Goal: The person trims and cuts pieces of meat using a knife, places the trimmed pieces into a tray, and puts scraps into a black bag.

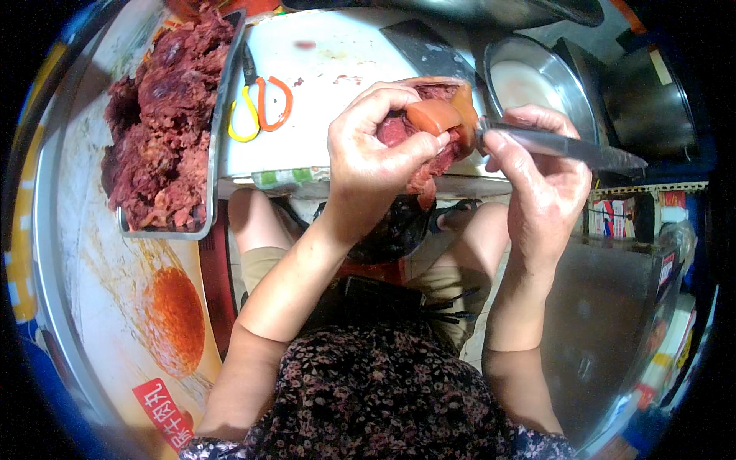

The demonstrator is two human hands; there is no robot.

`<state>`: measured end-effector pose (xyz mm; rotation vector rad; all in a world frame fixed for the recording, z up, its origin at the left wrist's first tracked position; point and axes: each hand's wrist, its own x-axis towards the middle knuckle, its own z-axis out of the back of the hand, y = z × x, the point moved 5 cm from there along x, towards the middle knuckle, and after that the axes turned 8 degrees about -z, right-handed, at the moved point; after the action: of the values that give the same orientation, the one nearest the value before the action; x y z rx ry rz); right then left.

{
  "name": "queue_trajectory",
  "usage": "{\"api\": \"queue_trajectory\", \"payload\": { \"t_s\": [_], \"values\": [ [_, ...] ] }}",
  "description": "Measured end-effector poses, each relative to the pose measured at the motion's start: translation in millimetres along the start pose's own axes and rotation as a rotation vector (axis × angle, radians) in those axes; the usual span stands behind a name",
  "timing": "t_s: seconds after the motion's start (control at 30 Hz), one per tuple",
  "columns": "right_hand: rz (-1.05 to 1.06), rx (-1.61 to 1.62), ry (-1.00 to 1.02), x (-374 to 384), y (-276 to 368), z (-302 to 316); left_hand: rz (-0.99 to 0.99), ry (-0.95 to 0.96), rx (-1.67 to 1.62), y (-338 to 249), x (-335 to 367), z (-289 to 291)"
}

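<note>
My left hand (pixel 368 146) is closed around a piece of raw red meat (pixel 441 165) over the near edge of the white board. Under its thumb and fingers lies a smooth orange piece (pixel 433 116); whether it belongs to the meat or is a separate thing I cannot tell. To the right, my right hand (pixel 540 165) grips a knife (pixel 579 144) between thumb and fingers. The blade points right, its tip beyond the hand. The handle end is hard to make out. Both hands are close together, with the knife's near end beside the meat.
A metal tray (pixel 211 184) heaped with raw meat (pixel 165 123) stands on the left. Scissors (pixel 261 107) with yellow and orange handles lie on the white board (pixel 307 146). Farther off are a dark flat blade (pixel 429 54) and a steel bowl (pixel 548 84). A black bag (pixel 395 234) sits below the board's edge.
</note>
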<state>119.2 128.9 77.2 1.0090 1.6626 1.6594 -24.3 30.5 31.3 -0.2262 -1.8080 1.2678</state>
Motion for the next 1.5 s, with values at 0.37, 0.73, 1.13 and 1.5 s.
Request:
{"api": "queue_trajectory", "payload": {
  "t_s": [0.37,0.73,1.13,1.5],
  "values": [
    [-0.029,0.038,0.029,7,-16,-6,-0.125,0.026,0.140,-6,0,-1],
    [-0.044,0.073,0.027,3,-13,-13,-0.130,0.057,0.158,-5,-1,-2],
    [-0.052,0.119,0.048,-1,-12,-14,-0.105,0.029,0.139,-1,-2,-1],
    [-0.018,0.122,0.030,-1,-8,-13,-0.096,0.008,0.116,2,-2,0]
  ]
}}
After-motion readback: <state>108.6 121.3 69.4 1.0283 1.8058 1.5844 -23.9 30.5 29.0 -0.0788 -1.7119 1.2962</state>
